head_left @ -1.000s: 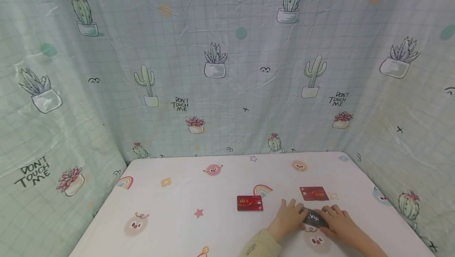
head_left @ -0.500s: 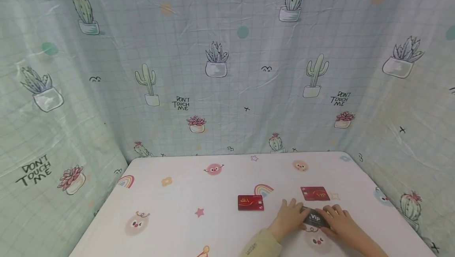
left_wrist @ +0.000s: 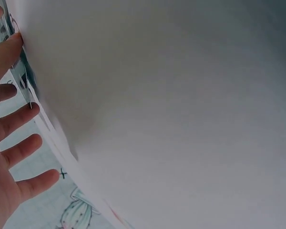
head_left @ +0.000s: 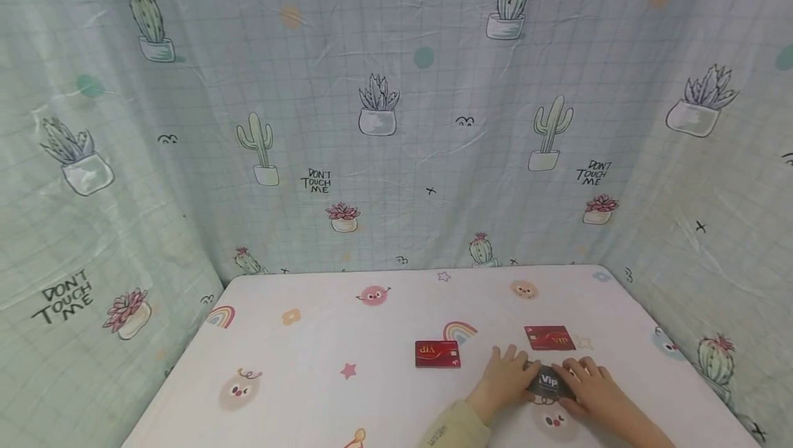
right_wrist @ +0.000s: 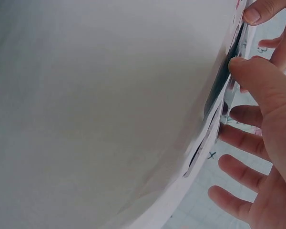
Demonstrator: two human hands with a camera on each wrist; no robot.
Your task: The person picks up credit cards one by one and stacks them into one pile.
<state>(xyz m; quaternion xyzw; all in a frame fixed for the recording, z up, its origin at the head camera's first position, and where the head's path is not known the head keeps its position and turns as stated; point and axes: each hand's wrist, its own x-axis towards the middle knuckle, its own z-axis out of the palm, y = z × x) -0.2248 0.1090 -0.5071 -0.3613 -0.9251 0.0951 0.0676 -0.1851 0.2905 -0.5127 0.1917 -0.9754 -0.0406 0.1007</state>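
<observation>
A black card with "Vip" printed on it lies between my two hands at the lower right of the head view. My left hand pinches its left end, and my right hand grips the right end. In the left wrist view, the card's dark side runs along the left-hand fingertips. The right wrist view shows the card nearly edge-on, with the right thumb at its near side and the other fingers spread beyond. The covered ends are hidden by my fingers.
One red VIP card lies to the left of the hands. Another red card lies just behind the black one. The white table has printed cartoon figures, and a patterned curtain encloses its back and sides.
Both hands keep nearly the same place and grip. The black card's face looks slightly changed in angle between them. Both red cards stay where they were.
</observation>
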